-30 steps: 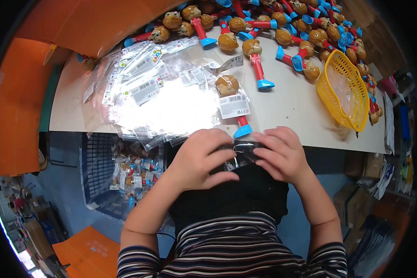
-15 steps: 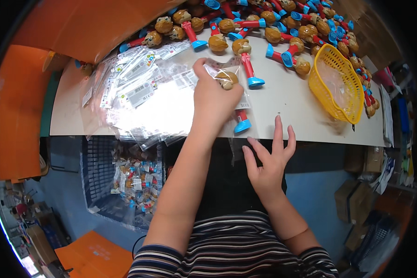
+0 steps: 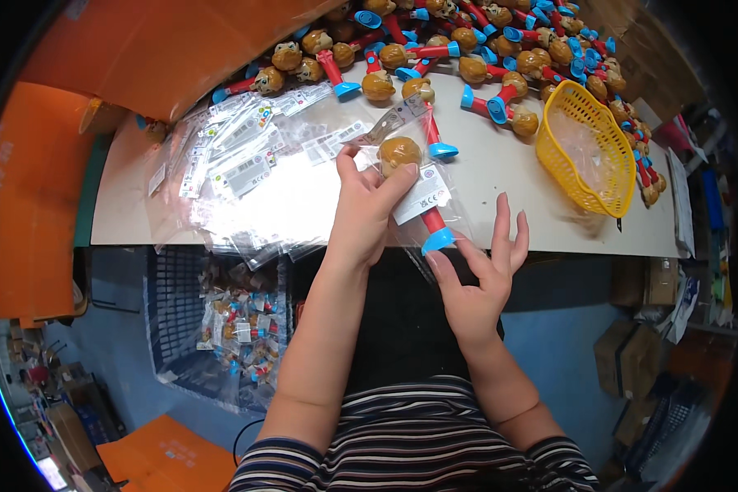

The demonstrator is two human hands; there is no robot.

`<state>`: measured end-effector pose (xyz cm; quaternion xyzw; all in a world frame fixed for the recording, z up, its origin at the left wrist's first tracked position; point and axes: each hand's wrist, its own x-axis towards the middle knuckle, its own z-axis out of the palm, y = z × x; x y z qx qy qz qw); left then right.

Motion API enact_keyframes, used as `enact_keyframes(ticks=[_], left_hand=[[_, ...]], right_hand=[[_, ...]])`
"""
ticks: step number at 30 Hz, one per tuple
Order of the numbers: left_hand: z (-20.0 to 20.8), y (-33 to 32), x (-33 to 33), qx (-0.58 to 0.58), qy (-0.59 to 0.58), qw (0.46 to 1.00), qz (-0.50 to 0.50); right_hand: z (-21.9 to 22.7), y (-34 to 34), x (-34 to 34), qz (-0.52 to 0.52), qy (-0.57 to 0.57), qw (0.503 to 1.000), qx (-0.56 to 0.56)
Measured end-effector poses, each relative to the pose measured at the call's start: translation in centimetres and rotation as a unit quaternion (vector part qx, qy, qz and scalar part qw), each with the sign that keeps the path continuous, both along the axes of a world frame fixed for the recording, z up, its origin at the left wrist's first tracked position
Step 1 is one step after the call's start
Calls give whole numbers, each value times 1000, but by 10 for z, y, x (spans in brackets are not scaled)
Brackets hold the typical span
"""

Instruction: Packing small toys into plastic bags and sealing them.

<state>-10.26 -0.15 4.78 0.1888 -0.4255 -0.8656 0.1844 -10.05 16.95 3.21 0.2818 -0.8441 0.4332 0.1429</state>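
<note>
At near left, below the tabletop (image 3: 500, 168), a blue crate (image 3: 162, 303) holds many bagged figures (image 3: 242, 332). Above it, flat clear bags (image 3: 242, 176) overlap on the table. At centre, over the table's near edge, the left hand (image 3: 367, 201) is closed on a clear-bagged, brown-haired toy (image 3: 422, 197). The right hand (image 3: 481, 287) has its thumb and forefinger beside the toy's blue foot, other fingers spread; whether it grips the film, I cannot tell. Loose toys (image 3: 533, 61) heap at far right, beyond a yellow basket (image 3: 562, 168).
</note>
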Motion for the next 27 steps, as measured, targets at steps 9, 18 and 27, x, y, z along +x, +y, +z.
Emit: enact_keyframes(ticks=[9,18,27], left_hand=[[17,-2,16,-73,-65,995,-13],[4,-4,26,-379,-205,902,18],[-14,-1,84,-648,-23,747,145]], right_hand=[[-13,0,0,-27,194,976,89],[-26,-16,-6,-11,126,990,68],[-13,42,-7,75,128,984,100]])
